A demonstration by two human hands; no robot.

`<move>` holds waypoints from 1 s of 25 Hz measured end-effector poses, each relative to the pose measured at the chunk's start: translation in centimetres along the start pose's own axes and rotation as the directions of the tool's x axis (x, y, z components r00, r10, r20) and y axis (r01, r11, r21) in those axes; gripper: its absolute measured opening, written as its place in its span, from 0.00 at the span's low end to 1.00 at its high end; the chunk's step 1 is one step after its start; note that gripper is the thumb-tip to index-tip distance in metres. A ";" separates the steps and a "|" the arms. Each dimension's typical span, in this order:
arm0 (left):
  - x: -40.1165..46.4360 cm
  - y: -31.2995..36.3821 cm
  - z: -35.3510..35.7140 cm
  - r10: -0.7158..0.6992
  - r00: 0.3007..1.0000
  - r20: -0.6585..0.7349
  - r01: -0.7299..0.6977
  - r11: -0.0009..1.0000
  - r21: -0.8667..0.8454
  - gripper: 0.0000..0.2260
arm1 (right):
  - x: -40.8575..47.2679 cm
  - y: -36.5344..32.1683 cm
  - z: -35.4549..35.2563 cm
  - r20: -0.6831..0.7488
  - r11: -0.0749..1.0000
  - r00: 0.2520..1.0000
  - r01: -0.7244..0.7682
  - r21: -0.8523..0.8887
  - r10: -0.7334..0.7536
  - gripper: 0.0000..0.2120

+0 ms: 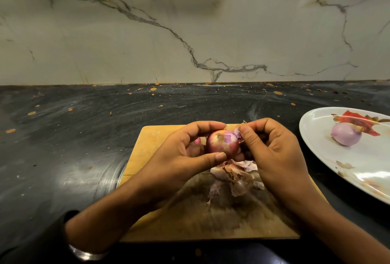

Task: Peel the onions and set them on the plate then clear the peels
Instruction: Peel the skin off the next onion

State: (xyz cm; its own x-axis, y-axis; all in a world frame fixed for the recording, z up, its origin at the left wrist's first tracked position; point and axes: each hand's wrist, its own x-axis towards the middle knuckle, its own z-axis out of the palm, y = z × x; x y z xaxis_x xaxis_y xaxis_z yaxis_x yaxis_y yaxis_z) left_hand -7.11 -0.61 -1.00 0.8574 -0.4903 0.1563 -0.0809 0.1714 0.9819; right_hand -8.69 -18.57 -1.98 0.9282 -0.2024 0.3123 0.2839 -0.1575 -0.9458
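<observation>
Cutting board is your reference. Plate sits off its right edge, one peeled onion on it. Above the board's middle, your left hand cups the half-skinned onion; your right hand pinches a skin flap at its top. Pull the flap down along the curve, rotating with the left. Loose peels lie on the board beneath.
</observation>
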 end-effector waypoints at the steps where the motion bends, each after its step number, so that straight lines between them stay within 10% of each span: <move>1: 0.0 0.0 0.0 -0.013 1.000 0.013 0.014 0.999 -0.039 0.22 | 0.1 0.1 0.0 -0.007 0.999 1.000 -0.021 0.027 0.021 0.05; 25: 0.1 0.1 -0.3 -0.025 1.000 -0.017 0.023 0.996 -0.090 0.22 | -0.3 0.3 -0.4 0.130 0.944 0.987 0.126 -0.305 -0.090 0.09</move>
State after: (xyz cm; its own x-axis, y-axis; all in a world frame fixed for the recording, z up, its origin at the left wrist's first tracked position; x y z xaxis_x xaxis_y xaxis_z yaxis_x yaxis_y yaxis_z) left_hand -6.90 -0.43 -0.87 0.8674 -0.4803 0.1300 -0.0147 0.2366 0.9715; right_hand -8.97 -18.93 -2.35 0.9222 -0.0604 0.3820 0.3115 -0.4693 -0.8262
